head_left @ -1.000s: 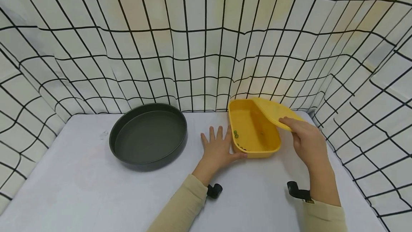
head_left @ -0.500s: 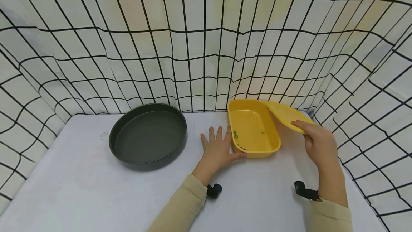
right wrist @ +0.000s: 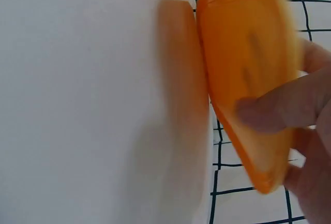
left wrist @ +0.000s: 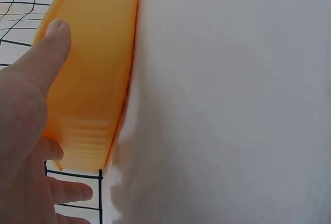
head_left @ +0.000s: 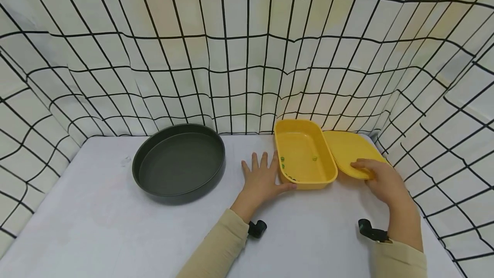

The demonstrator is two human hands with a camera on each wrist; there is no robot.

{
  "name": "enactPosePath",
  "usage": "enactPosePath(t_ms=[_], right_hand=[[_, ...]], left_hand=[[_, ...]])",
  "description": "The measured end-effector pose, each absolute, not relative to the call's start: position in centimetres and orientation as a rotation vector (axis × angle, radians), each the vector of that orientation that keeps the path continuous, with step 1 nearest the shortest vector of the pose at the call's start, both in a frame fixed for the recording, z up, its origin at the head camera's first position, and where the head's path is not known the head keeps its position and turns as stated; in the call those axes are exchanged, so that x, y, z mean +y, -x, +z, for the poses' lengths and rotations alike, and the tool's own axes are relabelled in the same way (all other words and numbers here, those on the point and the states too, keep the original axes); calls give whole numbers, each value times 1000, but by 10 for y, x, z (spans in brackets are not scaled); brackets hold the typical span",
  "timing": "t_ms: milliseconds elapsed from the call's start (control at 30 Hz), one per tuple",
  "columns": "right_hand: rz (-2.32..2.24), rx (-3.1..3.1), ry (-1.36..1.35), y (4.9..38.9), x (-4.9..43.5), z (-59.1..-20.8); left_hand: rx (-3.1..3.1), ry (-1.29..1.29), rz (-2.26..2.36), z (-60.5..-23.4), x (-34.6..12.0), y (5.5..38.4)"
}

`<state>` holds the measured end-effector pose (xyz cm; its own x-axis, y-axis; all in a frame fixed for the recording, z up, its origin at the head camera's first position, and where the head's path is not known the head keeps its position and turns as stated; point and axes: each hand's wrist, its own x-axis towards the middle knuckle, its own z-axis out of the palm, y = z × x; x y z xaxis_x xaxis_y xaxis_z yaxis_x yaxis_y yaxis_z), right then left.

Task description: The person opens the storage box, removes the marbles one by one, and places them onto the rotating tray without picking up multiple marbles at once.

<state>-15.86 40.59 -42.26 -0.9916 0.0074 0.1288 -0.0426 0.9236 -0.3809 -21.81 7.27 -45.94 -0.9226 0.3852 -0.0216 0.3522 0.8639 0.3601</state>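
Note:
A yellow rectangular container [head_left: 302,151] stands uncovered on the white table, with several small green pieces [head_left: 282,159] and dark specks on its floor. My left hand [head_left: 260,182] lies spread at its left front corner, thumb along the front wall and fingers straight; the left wrist view shows the thumb [left wrist: 56,45] against the container's side. My right hand [head_left: 382,179] pinches the near edge of the yellow lid [head_left: 343,147], which lies low beside the container's right side. In the right wrist view the thumb [right wrist: 269,111] is on the lid's underside, slightly blurred.
A round dark green pan [head_left: 179,162] sits on the table left of my left hand. Black wire grid [head_left: 247,55] over white sheeting rises behind the table and along both sides. The white tabletop [head_left: 108,226] extends toward the front.
My right hand has moved the lid off the container to the right and lowered it close to the table. The left hand has stayed in place at the container.

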Motion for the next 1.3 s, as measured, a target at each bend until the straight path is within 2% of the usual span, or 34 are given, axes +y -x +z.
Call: enactPosePath(t_ms=[200, 700, 967, 1300], right_hand=[[726, -3108, -21, 160, 408, -431], [739, -3206, 60, 158, 401, -439], [692, -3190, 35, 161, 391, -429], [608, -3065, 15, 161, 374, -410]], left_hand=[[2946, -590, 564, -456, 72, 216], [2938, -600, 587, -457, 72, 214], [2870, -592, 654, -450, 65, 212], [2747, -696, 768, -428, 29, 189]])
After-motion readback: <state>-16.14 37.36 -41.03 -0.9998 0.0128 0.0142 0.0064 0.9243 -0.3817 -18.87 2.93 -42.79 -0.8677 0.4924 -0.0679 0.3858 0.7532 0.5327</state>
